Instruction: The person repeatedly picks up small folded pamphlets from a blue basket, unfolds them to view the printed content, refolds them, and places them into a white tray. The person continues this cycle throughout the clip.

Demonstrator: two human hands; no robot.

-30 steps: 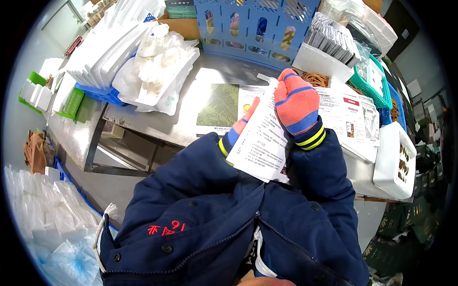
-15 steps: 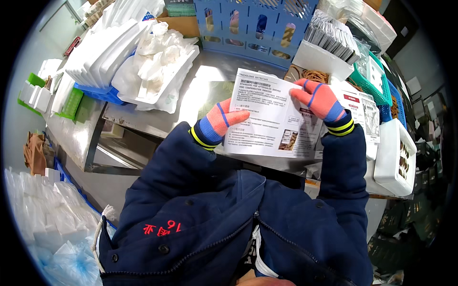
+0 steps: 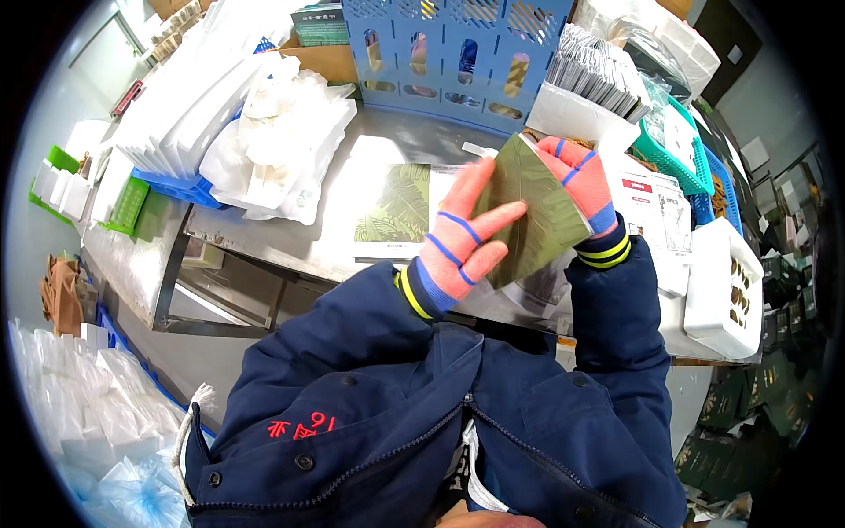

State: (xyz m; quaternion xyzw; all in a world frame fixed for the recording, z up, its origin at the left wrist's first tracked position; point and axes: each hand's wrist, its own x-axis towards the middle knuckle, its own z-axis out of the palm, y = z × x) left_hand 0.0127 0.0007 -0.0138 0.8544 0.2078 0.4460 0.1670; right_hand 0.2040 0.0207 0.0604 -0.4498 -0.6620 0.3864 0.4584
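Left hand and right hand raised — fingers pinching, gloved

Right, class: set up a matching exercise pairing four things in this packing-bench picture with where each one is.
Things:
1. flat green leaf-print pouch
2. blue slotted plastic crate
3. white foam tray with round holes
4. pile of white padded wrappers

Places:
A. far edge of the bench
B. right end of the bench
C. between both gloved hands
D. left part of the bench

Pairs: 1-C, 2-A, 3-B, 4-D
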